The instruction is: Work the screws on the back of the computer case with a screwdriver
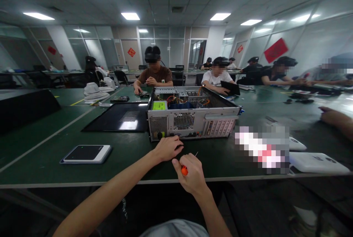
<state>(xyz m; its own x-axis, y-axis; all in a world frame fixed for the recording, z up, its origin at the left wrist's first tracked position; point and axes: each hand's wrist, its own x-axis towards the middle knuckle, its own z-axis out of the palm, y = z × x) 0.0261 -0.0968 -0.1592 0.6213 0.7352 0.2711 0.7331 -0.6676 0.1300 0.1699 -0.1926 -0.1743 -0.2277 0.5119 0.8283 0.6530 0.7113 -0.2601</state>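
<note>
A computer case (193, 121) lies on its side on the green table, its top side uncovered and its slotted metal back panel facing me. Inside are coloured cables and a power supply with a bright green label (159, 105). My left hand (168, 148) is low in front of the back panel, fingers loosely bent with a gap to the thumb; nothing shows in it. Just right of it and nearer me, my right hand (191, 172) is closed around a screwdriver (184, 171) with an orange handle. Its thin shaft sticks out beyond the fingers, apart from the case.
A black side panel (118, 117) lies flat left of the case. A white-and-black device (85, 154) is at the left front, a white device (320, 162) at the right. A glowing, pixelated patch is beside it. Several people sit around the tables; a hand (335, 119) reaches in at right.
</note>
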